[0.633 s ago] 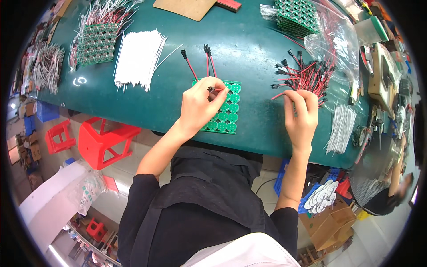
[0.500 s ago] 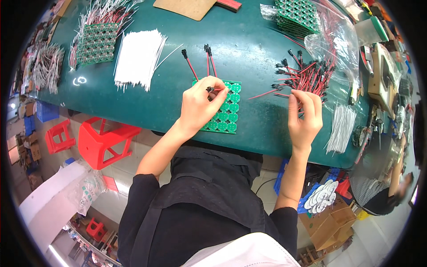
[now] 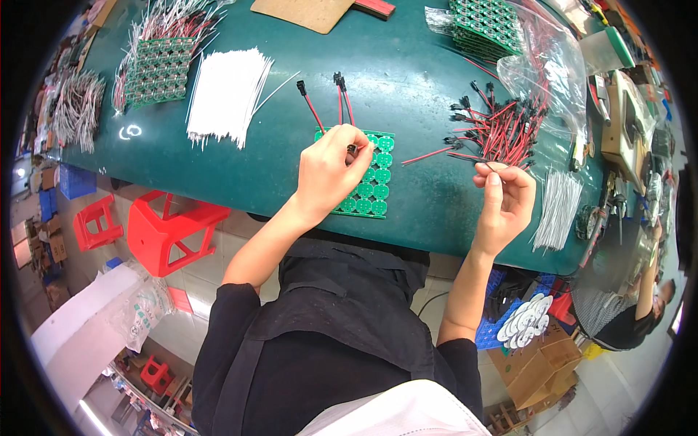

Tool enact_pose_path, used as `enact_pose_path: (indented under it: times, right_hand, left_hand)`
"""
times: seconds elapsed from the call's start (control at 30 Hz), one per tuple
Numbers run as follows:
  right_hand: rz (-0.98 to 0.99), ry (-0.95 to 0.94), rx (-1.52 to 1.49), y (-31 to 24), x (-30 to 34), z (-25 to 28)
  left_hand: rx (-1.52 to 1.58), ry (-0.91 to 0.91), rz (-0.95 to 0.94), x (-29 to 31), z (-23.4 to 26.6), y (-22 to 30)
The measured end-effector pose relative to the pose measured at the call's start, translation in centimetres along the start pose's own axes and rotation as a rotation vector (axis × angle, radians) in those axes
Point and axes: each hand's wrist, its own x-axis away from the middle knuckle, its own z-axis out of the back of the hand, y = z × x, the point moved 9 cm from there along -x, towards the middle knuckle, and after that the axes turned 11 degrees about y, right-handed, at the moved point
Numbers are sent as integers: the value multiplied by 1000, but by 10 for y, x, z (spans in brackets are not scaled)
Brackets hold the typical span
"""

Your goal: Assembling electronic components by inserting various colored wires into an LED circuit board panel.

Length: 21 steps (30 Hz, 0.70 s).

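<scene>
Red stools (image 3: 150,236) stood by the near left edge of the green counter (image 3: 407,73), a cardboard box (image 3: 534,372) by its near right; pale floor (image 3: 235,249) lay below it.

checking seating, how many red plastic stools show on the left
3: a red plastic stool by the green table, a second stool left of the first, a third stool at lower left. Others may be hidden.

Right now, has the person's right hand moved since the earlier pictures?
Yes. The right hand has moved rightward and slightly down the picture, closer to the bundle of white wires.
</scene>
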Motion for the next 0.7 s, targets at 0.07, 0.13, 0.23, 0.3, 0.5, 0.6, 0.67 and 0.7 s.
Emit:
enact_pose_path:
  times: [0.07, 0.13, 0.23, 0.3, 0.5, 0.6, 0.67, 0.7]
  right_hand:
    - [-59, -1, -87, 3, 3, -3]
    - [-90, 10, -139, 7, 7, -1]
    - [-148, 40, -219, 14, 12, 1]
    - [-173, 60, -247, 17, 15, 2]
    - [-64, 188, -44, 7, -3, 30]
    - [183, 507, 271, -12, -33, 94]
    - [334, 610, 386, -10, -58, 135]
    - [383, 651, 471, -5, -69, 154]
  left_hand:
    - [-7, 9, -24, 1, 1, 0]
    - [-18, 16, -51, 1, 0, 3]
    - [-34, 12, -65, 1, -2, 5]
    - [-38, 31, -100, 1, -1, 8]
    - [-96, 36, -82, -4, -5, 9]
    - [-155, 27, -74, -4, -9, 6]
    - [-154, 17, -65, -4, -8, 4]
    - [-180, -7, -130, -4, -11, 8]
